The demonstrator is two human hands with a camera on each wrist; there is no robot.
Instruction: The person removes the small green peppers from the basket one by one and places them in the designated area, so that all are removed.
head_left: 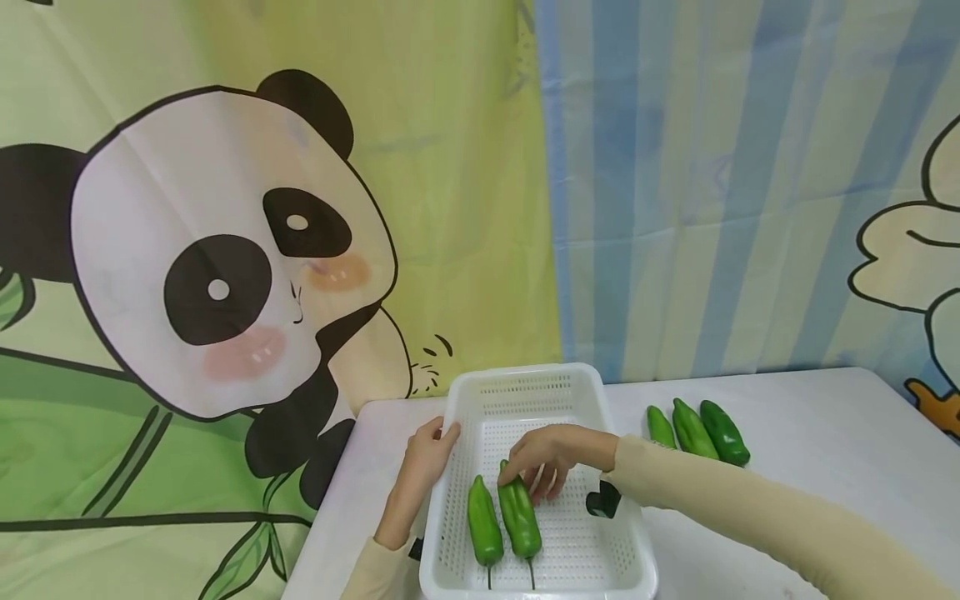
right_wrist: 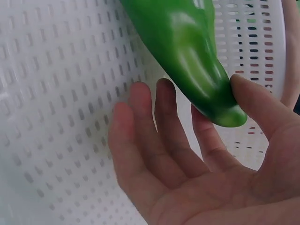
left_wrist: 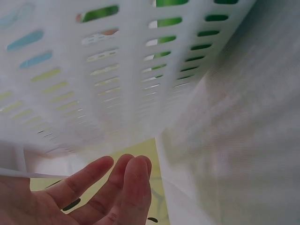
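A white perforated plastic basket [head_left: 577, 546] stands on the white table. Two long green peppers lie in its left half, stems toward the near side: one pepper [head_left: 485, 523] by the left wall, the other pepper [head_left: 520, 518] beside it. My right hand [head_left: 553, 457] reaches into the basket and pinches the tip of this second pepper between thumb and forefinger; the right wrist view shows the other fingers [right_wrist: 140, 101] spread off the pepper. At the left rim, my left hand [head_left: 429, 454] holds the basket, thumb over the edge and fingers [left_wrist: 136, 183] outside the wall.
Three more green peppers [head_left: 696, 429] lie side by side on the table [head_left: 810, 433], right of the basket and beyond my right forearm. A curtain [head_left: 465, 167] with a printed panda hangs behind the table's far edge.
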